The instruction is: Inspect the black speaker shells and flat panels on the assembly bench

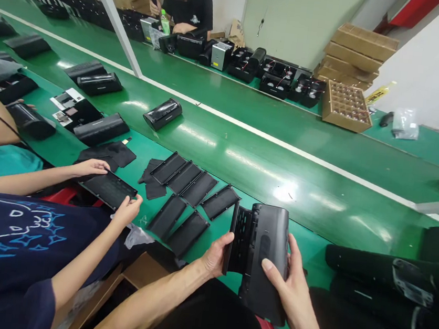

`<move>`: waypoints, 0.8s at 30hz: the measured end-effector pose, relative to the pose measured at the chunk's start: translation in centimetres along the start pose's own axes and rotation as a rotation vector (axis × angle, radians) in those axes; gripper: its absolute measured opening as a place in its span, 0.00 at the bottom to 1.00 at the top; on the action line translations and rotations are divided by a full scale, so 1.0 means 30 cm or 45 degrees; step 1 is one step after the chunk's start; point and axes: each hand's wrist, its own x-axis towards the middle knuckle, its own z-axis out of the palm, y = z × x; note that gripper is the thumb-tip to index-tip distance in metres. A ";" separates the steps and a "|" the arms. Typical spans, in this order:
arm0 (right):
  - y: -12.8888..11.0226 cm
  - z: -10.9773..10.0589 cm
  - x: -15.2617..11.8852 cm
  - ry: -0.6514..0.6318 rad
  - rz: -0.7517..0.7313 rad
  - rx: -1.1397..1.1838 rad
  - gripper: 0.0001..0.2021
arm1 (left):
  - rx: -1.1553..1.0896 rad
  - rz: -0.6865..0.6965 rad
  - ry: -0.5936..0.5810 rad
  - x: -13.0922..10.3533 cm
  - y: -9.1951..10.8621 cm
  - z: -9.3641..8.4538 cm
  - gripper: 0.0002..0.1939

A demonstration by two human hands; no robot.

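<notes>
My right hand grips a black plastic speaker housing, its thumb across the front face and its fingers along the right side. On the other side, my left hand is closed on a thin black rectangular panel, seen nearly edge-on. The panel stands beside the slotted open side of the housing; whether the two touch at the back I cannot tell. Several similar black panels lie on the green table to the left of my hands, with dark flat sheets partly under them.
At my left a co-worker's hands hold another black panel. A lone housing sits on the green conveyor belt. Dark housings are stacked at right. Across the belt are a person and a divided carton.
</notes>
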 end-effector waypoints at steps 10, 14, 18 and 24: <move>0.043 0.003 0.054 0.025 -0.195 -0.400 0.58 | 0.131 0.192 -0.012 0.011 -0.026 0.050 0.33; 0.053 -0.002 0.069 0.011 -0.198 -0.435 0.59 | 0.146 0.157 -0.034 -0.004 -0.015 0.066 0.30; 0.044 0.006 0.066 0.008 -0.220 -0.459 0.59 | 0.156 0.194 -0.056 -0.022 0.005 0.078 0.28; 0.027 0.022 0.058 0.045 -0.262 -0.487 0.57 | 0.121 0.248 -0.080 0.026 -0.031 0.078 0.34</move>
